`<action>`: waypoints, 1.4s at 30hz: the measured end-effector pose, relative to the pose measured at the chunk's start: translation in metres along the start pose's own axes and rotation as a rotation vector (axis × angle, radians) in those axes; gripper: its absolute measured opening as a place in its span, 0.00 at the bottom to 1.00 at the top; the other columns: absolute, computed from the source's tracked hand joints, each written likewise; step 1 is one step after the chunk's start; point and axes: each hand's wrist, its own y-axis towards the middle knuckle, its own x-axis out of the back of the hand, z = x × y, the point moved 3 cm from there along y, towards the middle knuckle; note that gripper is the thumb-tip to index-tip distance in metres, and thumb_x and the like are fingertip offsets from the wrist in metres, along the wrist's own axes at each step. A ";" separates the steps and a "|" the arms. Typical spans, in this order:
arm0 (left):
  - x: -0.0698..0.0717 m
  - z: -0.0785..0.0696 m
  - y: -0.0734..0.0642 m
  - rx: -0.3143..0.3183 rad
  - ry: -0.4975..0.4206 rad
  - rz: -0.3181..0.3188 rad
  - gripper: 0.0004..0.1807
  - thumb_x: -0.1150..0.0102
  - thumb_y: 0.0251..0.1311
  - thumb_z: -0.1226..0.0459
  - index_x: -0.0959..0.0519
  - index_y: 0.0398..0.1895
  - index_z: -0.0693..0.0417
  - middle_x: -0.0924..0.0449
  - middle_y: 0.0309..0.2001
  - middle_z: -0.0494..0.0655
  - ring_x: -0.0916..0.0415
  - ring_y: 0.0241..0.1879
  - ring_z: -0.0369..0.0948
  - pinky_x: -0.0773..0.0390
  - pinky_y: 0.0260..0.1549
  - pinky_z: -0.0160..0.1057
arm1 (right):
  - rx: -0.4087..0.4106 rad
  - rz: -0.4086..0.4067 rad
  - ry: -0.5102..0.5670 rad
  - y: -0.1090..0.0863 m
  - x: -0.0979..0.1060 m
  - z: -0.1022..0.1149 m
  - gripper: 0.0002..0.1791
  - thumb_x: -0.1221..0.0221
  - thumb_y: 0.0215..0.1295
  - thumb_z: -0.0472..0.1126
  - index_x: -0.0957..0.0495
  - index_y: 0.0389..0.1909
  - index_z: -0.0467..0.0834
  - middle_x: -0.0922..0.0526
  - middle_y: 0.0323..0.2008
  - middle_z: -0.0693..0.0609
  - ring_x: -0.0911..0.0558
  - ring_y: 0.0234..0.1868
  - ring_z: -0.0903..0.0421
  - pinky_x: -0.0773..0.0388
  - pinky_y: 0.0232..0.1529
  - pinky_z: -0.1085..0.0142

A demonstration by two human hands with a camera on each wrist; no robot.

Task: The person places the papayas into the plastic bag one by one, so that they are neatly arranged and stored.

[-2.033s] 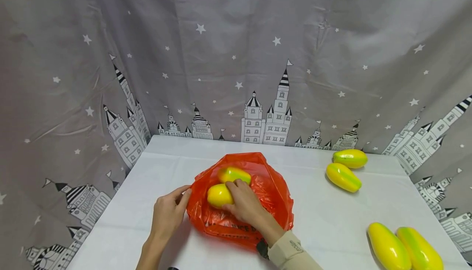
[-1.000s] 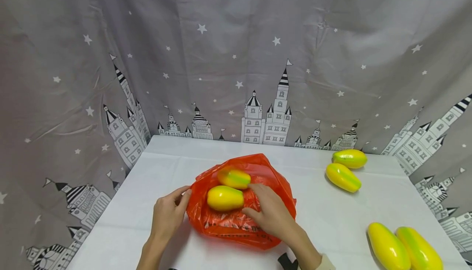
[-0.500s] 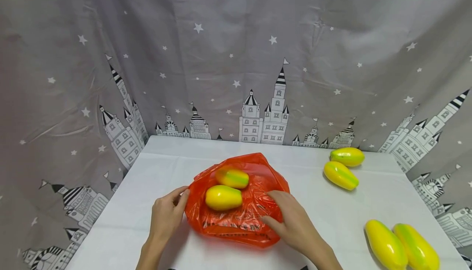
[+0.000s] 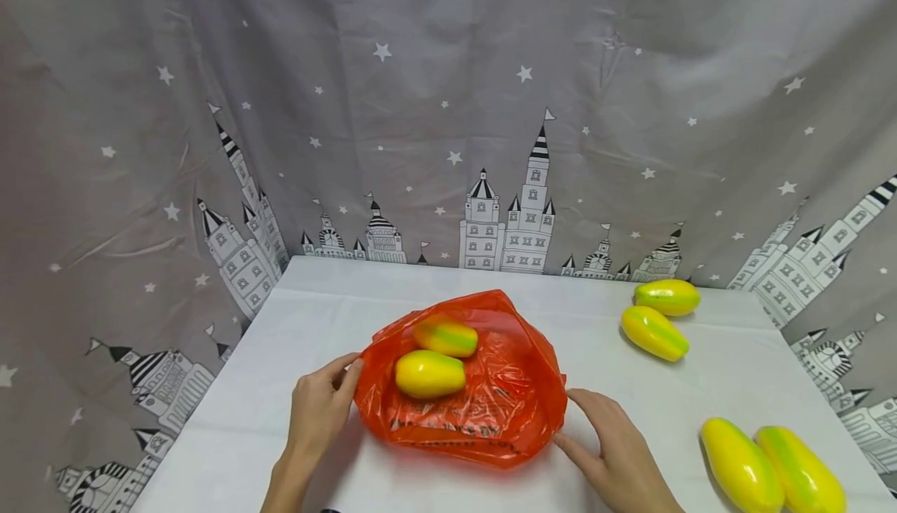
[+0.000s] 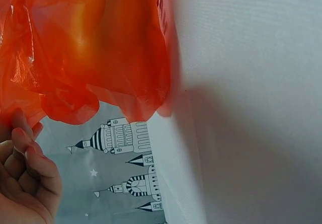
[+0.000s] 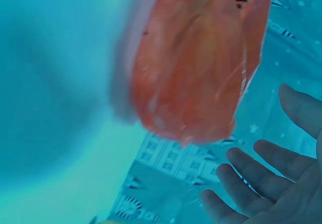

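While the red bag gaped in the head view: it sat mid-table, mouth up and facing you, with a nearer fruit and a rear fruit lying inside toward its left.
Left rim, head view: your left hand had its thumb and fingers bent at the rim, apparently pinching the plastic.
Right rim, head view: your right hand had thumb and forefinger parted, tips at the rim; contact could not be told.
Loose fruits, head view: you had a far pair and a near pair on the white tabletop, right of the bag and well apart from it.
Bag edge, left wrist view: your fingers were curled where the film ended; a light, steady pinch seemed enough, since hard pulling could have torn it or rolled the fruit.
Spread fingers, right wrist view: your right fingers were apart and held nothing, a gap showing before the bag; steadying the mouth well called for easing that rim gently outward, wrist clear of the plastic.
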 end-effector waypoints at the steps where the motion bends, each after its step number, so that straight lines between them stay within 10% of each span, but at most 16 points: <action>1: 0.000 0.000 0.000 0.001 0.000 -0.001 0.10 0.40 0.67 0.66 0.14 0.44 0.63 0.23 0.19 0.41 0.33 0.17 0.35 0.31 0.17 0.32 | -0.021 0.007 -0.012 -0.003 0.001 -0.004 0.31 0.30 0.59 0.50 0.26 0.62 0.46 0.23 0.59 0.51 0.26 0.61 0.48 0.27 0.57 0.46; 42: 0.003 -0.004 0.004 0.057 0.016 0.057 0.12 0.40 0.68 0.64 0.15 0.46 0.64 0.22 0.21 0.43 0.30 0.19 0.38 0.30 0.18 0.32 | -0.295 0.088 -0.386 -0.023 0.075 -0.160 0.48 0.36 0.60 0.61 0.36 0.59 0.20 0.34 0.55 0.18 0.31 0.52 0.24 0.35 0.54 0.32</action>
